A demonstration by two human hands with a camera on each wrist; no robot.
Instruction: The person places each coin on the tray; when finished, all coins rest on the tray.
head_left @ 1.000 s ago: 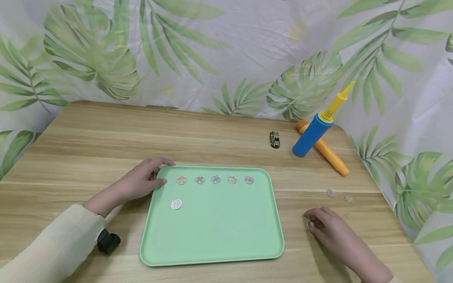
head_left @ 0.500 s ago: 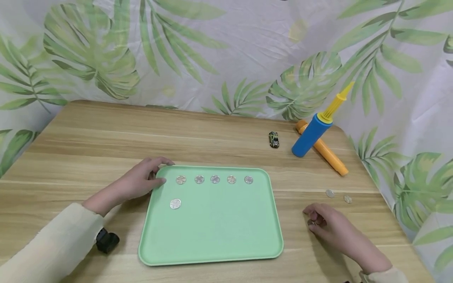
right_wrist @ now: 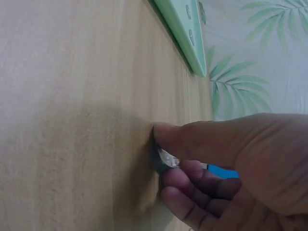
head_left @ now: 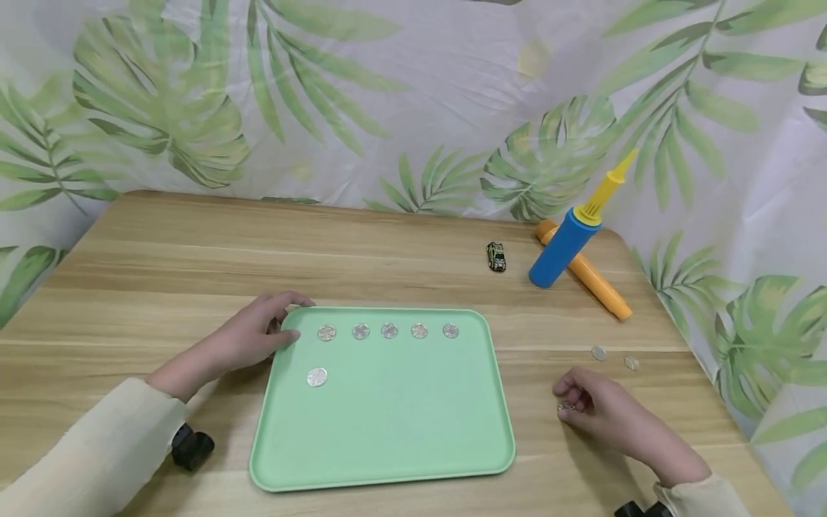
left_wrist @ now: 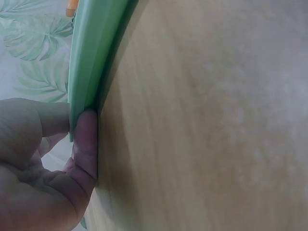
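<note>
My left hand (head_left: 248,332) grips the upper left corner of a green tray (head_left: 388,431). In the left wrist view the tray's rim (left_wrist: 86,57) sits between the digits of that hand. Several silvery coins (head_left: 389,330) lie in a row along the tray's far side, and a single coin (head_left: 316,377) lies below the row's left end. To the right of the tray, my right hand (head_left: 610,409) pinches a coin (right_wrist: 168,158) by its thumb, low over the tabletop. That coin stands tilted and is partly hidden by the fingers. Two loose coins (head_left: 599,352) lie beyond this hand.
A blue and yellow hand pump (head_left: 565,244) stands upright at the back right. Behind it lies an orange stick-like object (head_left: 601,287), partly covered. A small toy car (head_left: 496,256) sits to their left. A leaf-patterned cloth (head_left: 439,108) hangs beyond the wooden table (head_left: 291,244).
The fingers of my right hand have curled in more around the coin, and its wrist has come further into view. My left hand stays on the tray. The head view has shifted slightly.
</note>
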